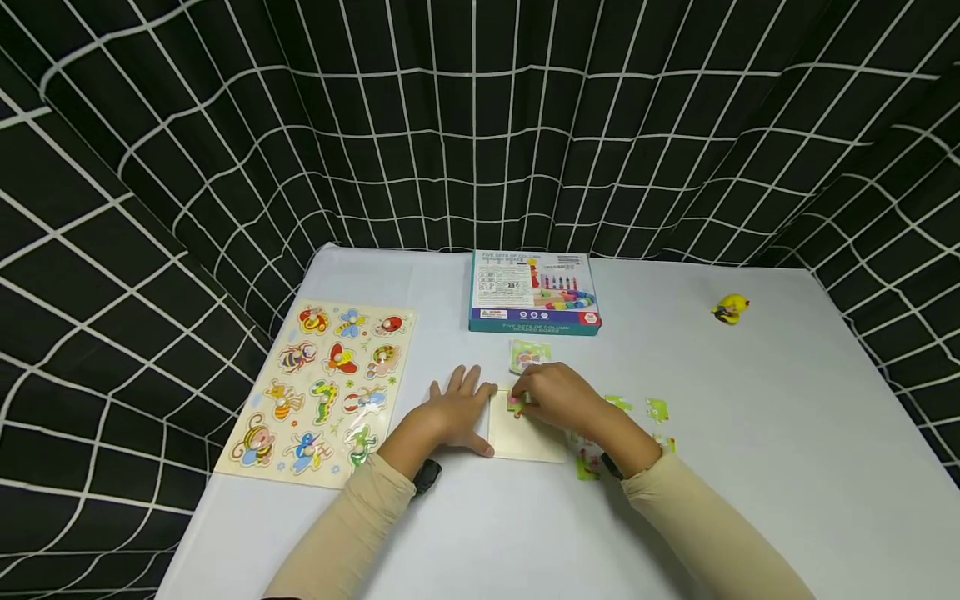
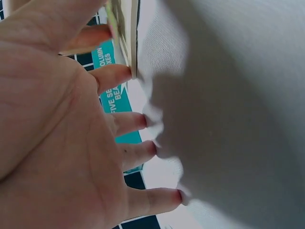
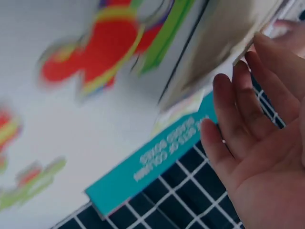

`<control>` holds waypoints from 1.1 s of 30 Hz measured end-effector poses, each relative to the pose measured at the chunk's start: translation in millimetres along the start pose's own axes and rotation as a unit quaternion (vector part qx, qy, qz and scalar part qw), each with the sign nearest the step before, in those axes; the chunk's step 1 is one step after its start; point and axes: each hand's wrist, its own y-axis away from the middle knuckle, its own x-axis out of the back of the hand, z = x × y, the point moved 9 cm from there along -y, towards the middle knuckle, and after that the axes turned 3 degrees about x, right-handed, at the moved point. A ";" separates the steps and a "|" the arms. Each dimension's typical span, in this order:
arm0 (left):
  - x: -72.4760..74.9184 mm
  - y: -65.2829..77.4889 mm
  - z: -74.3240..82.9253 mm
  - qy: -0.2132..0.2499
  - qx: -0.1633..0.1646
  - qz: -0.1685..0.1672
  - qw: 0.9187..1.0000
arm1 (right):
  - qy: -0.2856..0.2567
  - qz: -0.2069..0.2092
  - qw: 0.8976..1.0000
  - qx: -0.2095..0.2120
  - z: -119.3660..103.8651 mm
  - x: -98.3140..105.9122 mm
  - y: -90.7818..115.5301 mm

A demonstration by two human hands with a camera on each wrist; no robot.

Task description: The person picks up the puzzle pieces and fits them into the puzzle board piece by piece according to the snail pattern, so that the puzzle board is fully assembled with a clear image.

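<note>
A pale square wooden puzzle board (image 1: 525,442) lies flat on the table between the hands. My left hand (image 1: 453,414) is spread out beside its left edge, with thumb and forefinger against the board. In the left wrist view, the other fingertips rest on the table and the board (image 2: 134,38) stands out as a thin edge. Over the board's upper left corner, my right hand (image 1: 558,398) pinches a green puzzle piece (image 1: 516,403) with a pink patch. The right wrist view shows the hand (image 3: 267,114) with thumb and forefinger together; the piece is mostly hidden there.
Several loose green puzzle pieces (image 1: 657,409) lie right of the board, partly under the right forearm. A small green picture card (image 1: 531,353) sits behind it, then a teal-edged box (image 1: 534,317). Left is an insect peg board (image 1: 341,421); a yellow toy (image 1: 731,308) stands far right.
</note>
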 end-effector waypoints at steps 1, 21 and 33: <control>0.3 -0.2 -0.2 -0.002 0.001 -0.001 1.000 | 0.004 -0.001 1.000 0.005 -2.8 -2.5 -3.0; 6.0 -2.0 3.9 -0.001 -0.001 0.000 1.000 | -0.001 -0.047 0.999 -0.009 -2.8 -3.5 -2.8; 3.2 4.0 1.9 0.017 -0.009 0.000 1.000 | -0.053 -0.007 0.984 -0.172 77.4 27.9 72.0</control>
